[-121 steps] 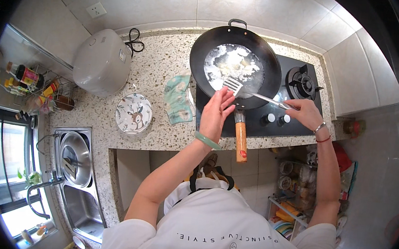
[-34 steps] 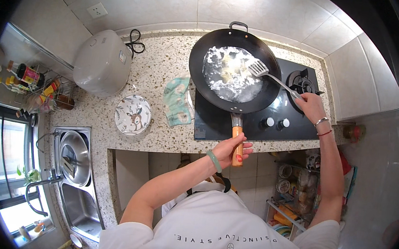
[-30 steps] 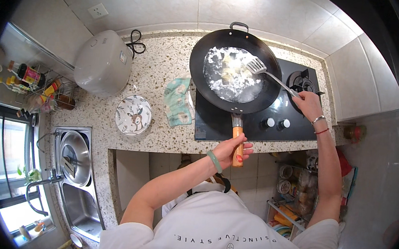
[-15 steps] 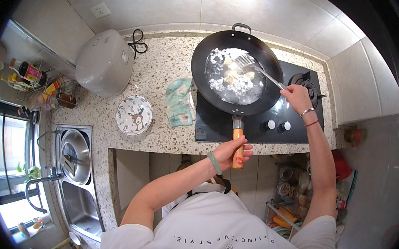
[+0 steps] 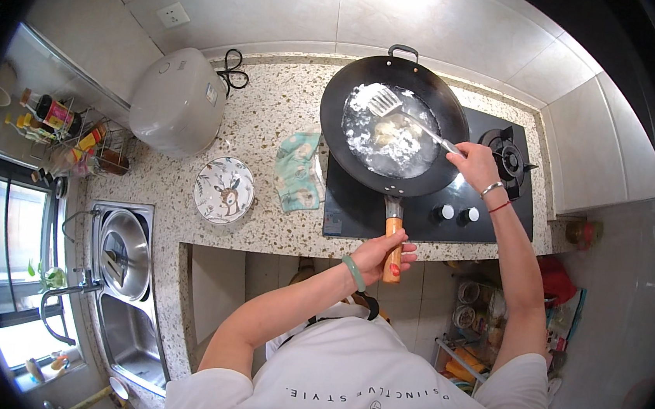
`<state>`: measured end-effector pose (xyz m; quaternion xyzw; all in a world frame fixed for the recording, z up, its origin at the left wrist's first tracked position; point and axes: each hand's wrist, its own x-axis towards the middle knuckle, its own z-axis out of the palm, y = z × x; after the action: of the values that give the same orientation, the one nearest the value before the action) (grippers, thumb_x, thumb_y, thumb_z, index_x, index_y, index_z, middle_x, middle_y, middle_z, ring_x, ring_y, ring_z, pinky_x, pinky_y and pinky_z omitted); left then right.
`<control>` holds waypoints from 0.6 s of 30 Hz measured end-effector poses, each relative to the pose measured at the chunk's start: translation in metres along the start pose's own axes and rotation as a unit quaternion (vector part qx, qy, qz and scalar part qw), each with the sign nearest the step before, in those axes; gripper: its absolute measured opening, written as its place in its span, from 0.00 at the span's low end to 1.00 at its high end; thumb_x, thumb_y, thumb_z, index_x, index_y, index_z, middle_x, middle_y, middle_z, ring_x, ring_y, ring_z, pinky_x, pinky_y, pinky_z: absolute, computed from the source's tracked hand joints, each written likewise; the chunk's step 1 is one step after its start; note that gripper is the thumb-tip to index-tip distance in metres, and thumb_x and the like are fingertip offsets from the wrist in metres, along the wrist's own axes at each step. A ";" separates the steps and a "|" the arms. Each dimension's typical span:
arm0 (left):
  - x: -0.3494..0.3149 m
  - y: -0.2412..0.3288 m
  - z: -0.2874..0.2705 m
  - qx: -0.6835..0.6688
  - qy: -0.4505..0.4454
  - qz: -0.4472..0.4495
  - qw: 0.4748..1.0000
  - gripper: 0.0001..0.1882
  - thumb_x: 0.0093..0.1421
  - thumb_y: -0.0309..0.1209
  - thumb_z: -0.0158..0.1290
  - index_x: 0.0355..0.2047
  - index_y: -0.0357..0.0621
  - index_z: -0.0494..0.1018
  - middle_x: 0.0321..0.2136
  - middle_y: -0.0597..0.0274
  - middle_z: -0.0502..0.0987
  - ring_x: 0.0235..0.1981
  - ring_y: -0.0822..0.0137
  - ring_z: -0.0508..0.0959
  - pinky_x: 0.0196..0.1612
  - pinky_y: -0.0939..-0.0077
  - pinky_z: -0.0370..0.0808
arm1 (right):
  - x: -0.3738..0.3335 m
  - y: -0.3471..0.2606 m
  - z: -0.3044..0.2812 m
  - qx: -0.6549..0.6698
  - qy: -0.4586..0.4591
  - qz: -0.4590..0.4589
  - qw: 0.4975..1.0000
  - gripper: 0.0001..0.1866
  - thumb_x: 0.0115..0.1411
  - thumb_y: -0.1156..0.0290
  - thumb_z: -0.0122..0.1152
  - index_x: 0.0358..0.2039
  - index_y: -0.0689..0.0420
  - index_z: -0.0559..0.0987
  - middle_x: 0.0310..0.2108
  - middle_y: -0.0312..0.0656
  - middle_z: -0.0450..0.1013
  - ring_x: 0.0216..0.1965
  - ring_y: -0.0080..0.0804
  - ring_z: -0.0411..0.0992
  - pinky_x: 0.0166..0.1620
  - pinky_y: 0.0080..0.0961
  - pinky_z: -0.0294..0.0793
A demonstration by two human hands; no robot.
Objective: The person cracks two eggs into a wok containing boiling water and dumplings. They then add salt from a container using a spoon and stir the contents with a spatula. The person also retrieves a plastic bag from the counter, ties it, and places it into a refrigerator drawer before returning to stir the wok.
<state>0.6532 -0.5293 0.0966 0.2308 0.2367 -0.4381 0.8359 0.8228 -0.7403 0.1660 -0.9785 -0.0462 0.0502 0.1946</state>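
A black wok (image 5: 447, 102) sits over the left burner of the stove. In it, white and pale yellow lumps of food (image 5: 389, 136) lie in clear, foamy liquid. My left hand (image 5: 377, 259), with a green bangle at the wrist, is closed round the wok's wooden handle (image 5: 394, 230). From the right, my right hand (image 5: 475, 169) grips the metal handle of a slotted spatula (image 5: 385, 100). The spatula's head is over the food in the far left part of the wok, and whether it touches the bottom cannot be seen.
Left of the black stove (image 5: 411, 226) lie a green patterned cloth (image 5: 297, 172) and a deer-patterned plate (image 5: 224, 190). Behind them stands a light grey rice cooker (image 5: 177, 102). A steel sink (image 5: 132, 339) holding a pan lid (image 5: 124, 253) is at far left. The right burner (image 5: 507, 154) is uncovered.
My right hand has shifted left, and the spatula's head has swept left across the food. My left hand keeps its grip on the wok's handle. The whole view has shifted slightly.
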 end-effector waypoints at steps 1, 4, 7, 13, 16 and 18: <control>0.000 0.000 0.000 0.000 0.000 0.000 1.000 0.17 0.63 0.41 0.46 0.45 0.42 0.64 0.40 0.57 0.73 0.40 0.64 0.76 0.41 0.71 0.76 | -0.001 -0.002 0.001 0.004 -0.008 -0.002 1.000 0.15 0.48 0.60 0.62 0.33 0.57 0.80 0.28 0.50 0.75 0.32 0.44 0.75 0.37 0.33 0.73; 0.001 -0.001 0.000 0.001 0.002 0.000 1.000 0.17 0.63 0.41 0.46 0.45 0.42 0.64 0.40 0.57 0.73 0.40 0.64 0.76 0.41 0.71 0.77 | -0.004 -0.004 0.004 0.032 -0.028 -0.004 0.999 0.15 0.48 0.61 0.62 0.33 0.56 0.80 0.27 0.50 0.75 0.30 0.43 0.75 0.35 0.31 0.72; 0.001 -0.001 -0.001 0.003 0.000 0.002 1.000 0.17 0.63 0.41 0.46 0.45 0.42 0.64 0.40 0.58 0.73 0.40 0.64 0.76 0.40 0.70 0.77 | -0.007 0.000 0.012 0.079 -0.033 -0.002 0.996 0.16 0.47 0.61 0.61 0.34 0.57 0.80 0.26 0.49 0.75 0.28 0.41 0.75 0.33 0.28 0.72; 0.001 -0.001 -0.001 0.007 0.000 0.003 1.000 0.16 0.63 0.41 0.46 0.44 0.43 0.65 0.39 0.59 0.73 0.40 0.65 0.76 0.40 0.70 0.76 | -0.007 0.005 0.024 0.132 -0.014 -0.019 0.991 0.16 0.48 0.61 0.61 0.34 0.58 0.80 0.24 0.46 0.75 0.25 0.36 0.74 0.32 0.26 0.70; 0.002 -0.001 -0.002 0.005 -0.002 0.004 1.000 0.16 0.63 0.41 0.46 0.44 0.43 0.65 0.38 0.60 0.73 0.40 0.65 0.76 0.40 0.70 0.76 | -0.008 0.005 0.027 0.150 -0.002 -0.021 0.988 0.16 0.48 0.62 0.61 0.34 0.58 0.79 0.23 0.45 0.74 0.25 0.33 0.73 0.31 0.25 0.70; 0.001 -0.001 -0.002 0.003 -0.002 0.004 1.000 0.16 0.63 0.41 0.46 0.44 0.43 0.65 0.38 0.60 0.73 0.39 0.65 0.76 0.40 0.70 0.76 | -0.010 0.003 0.025 0.166 -0.004 -0.018 0.986 0.16 0.48 0.62 0.62 0.35 0.59 0.79 0.23 0.44 0.75 0.24 0.29 0.73 0.31 0.23 0.70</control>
<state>0.6528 -0.5291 0.0946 0.2340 0.2330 -0.4356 0.8374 0.8103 -0.7343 0.1425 -0.9315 -0.0556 0.0572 0.3548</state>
